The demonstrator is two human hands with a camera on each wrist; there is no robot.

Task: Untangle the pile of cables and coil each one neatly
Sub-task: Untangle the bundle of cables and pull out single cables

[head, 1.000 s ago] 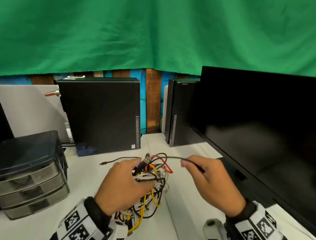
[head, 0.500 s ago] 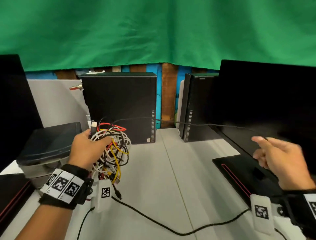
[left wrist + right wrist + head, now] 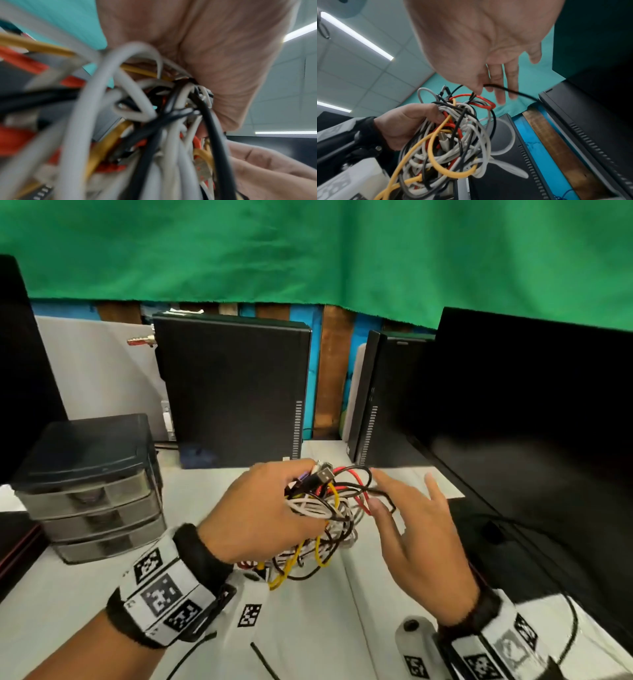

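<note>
No brand name or readable writing shows anywhere; the only markings are black-and-white square code tags on both wrist bands.

Half a second ago the left hand held the cable bundle up and to the left of the black desktop tower, while the right hand was far out by the monitor, drawing a black cable taut across the scene. Now both hands have come together in front of the black desktop tower point(image 3: 236, 392), and that long stretched span is gone.

The left hand point(image 3: 263, 515) is curled round the cable bundle point(image 3: 325, 515), a knot of white, black, yellow and red leads held just above the white table point(image 3: 325, 628), in front of the tower's lower right corner. A USB plug point(image 3: 323, 475) sticks up from the top of the bundle beside the knuckles.

The right hand point(image 3: 418, 529) sits just right of the bundle, fingers spread and mostly straight. In the right wrist view its thumb and forefinger pinch a thin black cable point(image 3: 510, 90) that runs off toward a second tower.
</note>
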